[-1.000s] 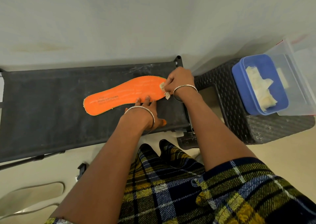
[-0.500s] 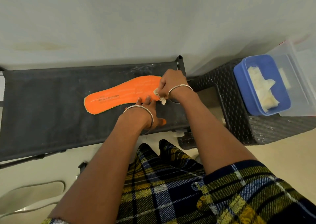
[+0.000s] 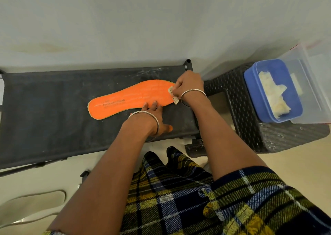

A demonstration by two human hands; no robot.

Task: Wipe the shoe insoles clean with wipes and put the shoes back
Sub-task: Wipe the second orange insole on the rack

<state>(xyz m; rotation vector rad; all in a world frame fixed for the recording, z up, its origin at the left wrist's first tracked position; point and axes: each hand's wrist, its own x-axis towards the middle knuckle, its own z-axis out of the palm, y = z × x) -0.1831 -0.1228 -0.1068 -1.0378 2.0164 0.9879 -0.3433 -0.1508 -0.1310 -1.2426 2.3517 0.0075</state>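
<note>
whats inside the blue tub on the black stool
The blue tub holds a crumpled pile of pale wipes lying along its middle, with bare blue floor showing around them. Whatever lies under the pile is covered, so I cannot tell how deep it goes.

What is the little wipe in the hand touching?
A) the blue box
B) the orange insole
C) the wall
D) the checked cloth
B: the right hand pinches the wipe against the wide end of the orange insole, which lies flat on the black rack, while the left hand presses on its near edge.
</note>
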